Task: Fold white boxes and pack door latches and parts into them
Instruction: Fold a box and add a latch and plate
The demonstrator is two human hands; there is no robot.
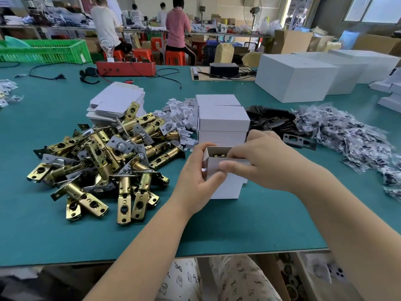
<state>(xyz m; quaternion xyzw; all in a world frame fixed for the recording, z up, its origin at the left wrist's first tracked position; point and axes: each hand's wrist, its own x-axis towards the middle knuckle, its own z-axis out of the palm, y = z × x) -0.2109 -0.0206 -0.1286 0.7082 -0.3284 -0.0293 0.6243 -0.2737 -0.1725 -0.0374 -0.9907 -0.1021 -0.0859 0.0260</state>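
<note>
A small white box (225, 185) stands on end on the green table, its top open, with a brass latch (219, 154) showing inside. My left hand (195, 181) grips the box's left side. My right hand (262, 161) curls over the top right and pinches the front flap. To the left lies a heap of brass door latches (97, 161). Behind the heap is a stack of flat unfolded white boxes (117, 103). Directly behind my hands stands a stack of closed white boxes (223, 120).
White paper inserts (180, 114) are scattered between the flat boxes and the closed stack. Black strike plates (275, 124) and bagged parts (347, 135) lie to the right. Larger white cartons (295, 77) stand at the back right. People work at tables in the background.
</note>
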